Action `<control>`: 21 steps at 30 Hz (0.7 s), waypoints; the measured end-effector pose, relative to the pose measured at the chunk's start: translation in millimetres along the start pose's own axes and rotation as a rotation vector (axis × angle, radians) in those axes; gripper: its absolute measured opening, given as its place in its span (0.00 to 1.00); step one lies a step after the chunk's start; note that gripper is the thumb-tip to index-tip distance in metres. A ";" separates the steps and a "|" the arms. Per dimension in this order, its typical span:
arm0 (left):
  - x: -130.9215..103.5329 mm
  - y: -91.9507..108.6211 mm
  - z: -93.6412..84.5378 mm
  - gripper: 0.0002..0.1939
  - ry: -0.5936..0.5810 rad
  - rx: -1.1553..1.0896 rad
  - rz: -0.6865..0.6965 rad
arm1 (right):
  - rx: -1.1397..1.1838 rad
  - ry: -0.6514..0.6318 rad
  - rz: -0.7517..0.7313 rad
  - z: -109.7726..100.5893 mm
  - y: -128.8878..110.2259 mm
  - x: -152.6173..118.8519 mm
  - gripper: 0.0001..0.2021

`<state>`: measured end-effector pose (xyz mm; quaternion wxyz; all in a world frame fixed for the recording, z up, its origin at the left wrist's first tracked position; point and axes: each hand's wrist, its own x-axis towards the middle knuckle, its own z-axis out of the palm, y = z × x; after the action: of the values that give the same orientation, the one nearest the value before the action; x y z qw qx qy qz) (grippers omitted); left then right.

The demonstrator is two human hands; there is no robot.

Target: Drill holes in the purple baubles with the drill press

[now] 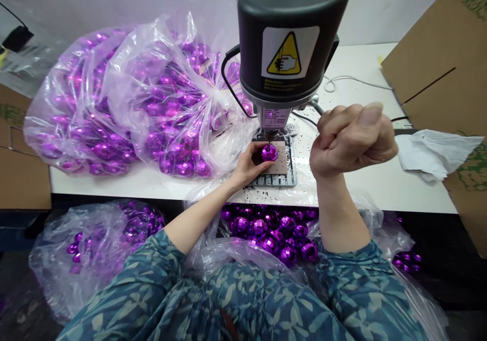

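Observation:
My left hand grips a shiny purple faceted ball between thumb and fingers. The ball rests on a light brown board over a grey metal base, directly under the tip of a black drill press. At the right of the machine, my right hand is raised with its fingers curled into a fist near a lever. Whatever it may hold is hidden behind the fingers. Dark shavings lie around the base.
Clear plastic bags of purple balls fill the table's left side. More balls lie in plastic at my lap. A bag sits low at the left. Cardboard boxes and white paper are at the right.

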<state>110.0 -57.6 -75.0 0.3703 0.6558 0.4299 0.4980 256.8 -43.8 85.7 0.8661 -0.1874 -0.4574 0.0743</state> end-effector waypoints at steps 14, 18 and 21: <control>-0.3 -6.4 1.1 0.28 0.015 0.020 0.063 | 0.115 -0.129 -0.325 1.9 9.1 1.7 0.26; 2.0 -4.8 3.0 0.29 0.034 0.044 0.028 | -0.026 -0.081 -0.088 30.1 -6.8 32.2 0.28; -7.3 5.1 1.3 0.27 0.144 0.120 0.046 | 0.002 -0.112 0.025 45.6 -4.2 52.6 0.25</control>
<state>111.3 -66.3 -73.1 0.2869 0.6488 0.4694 0.5257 249.3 -20.2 150.9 0.8382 -0.1877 -0.5029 0.0960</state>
